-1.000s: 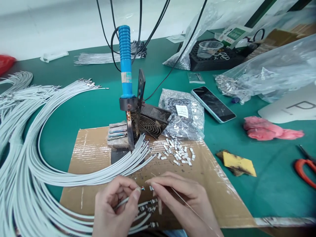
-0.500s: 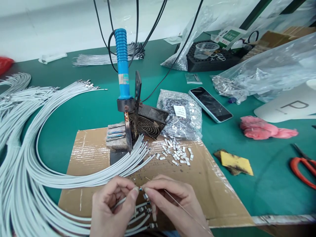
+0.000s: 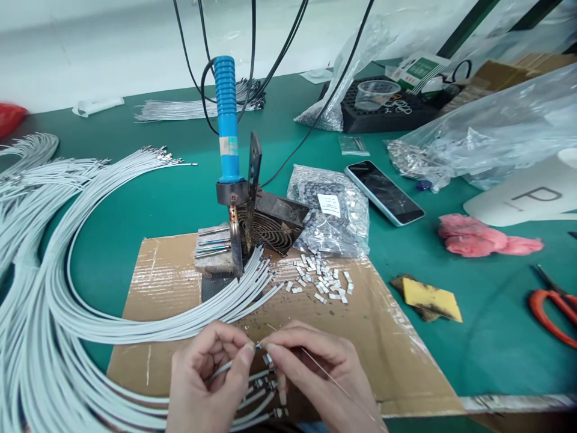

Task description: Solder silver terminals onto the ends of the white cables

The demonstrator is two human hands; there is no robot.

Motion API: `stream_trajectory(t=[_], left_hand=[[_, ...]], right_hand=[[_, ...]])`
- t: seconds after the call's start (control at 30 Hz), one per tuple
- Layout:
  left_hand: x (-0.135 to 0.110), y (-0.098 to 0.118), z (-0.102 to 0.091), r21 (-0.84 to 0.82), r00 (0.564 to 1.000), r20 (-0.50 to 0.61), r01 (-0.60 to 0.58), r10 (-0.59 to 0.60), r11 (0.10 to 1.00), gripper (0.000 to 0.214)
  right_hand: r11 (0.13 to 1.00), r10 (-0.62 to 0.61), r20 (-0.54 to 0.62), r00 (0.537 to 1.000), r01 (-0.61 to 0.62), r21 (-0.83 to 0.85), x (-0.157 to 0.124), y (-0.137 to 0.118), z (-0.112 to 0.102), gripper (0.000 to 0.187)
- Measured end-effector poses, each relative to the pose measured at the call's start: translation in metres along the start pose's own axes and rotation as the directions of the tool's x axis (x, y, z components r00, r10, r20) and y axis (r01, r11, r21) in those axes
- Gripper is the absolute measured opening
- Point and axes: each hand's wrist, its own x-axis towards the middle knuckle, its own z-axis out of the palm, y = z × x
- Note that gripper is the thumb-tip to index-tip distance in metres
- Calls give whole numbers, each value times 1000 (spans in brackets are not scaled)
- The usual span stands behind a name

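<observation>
While the left hand (image 3: 205, 385) pinches a white wire (image 3: 225, 365) at six o'clock, the right hand (image 3: 315, 373) pinches a tiny metal terminal (image 3: 260, 345) against its tip; that terminal looks easily dropped if either grip loosens.

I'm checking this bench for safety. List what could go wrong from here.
1. The blue-handled soldering iron stands tip-down just beyond the left hand and right hand; reaching forward could mean a burn.
2. White cables lie against the iron's base; the insulation may scorch.
3. Loose metal terminals on the cardboard could scatter.
</observation>
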Motion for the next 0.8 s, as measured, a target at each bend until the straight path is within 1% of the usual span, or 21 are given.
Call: stream_trajectory(t=[0.3,0.4,0.67,0.73,0.8], left_hand=[[2,1,0,-18,1000,0,5,-5,1000,15],[2,1,0,-23,1000,7,3,-3,1000,16],[1,0,-1,-19,999,45,14,-13,1000,21],[2,0,-1,-34,999,43,19,-17,999,21],[2,-1,-1,-60,999,40,29,-27,998,21]], right_hand=[[1000,2,-5,1000,-2,26,1,4,-1,15],[1000,7,13,1000,-7,28,1,5,0,15],[999,-32,22,999,31,25,-1,6,0,11],[997,-70,33,997,70,-17,-1,7,-1,11],[978,-180,51,982,184,-100,-1,9,-4,11]])
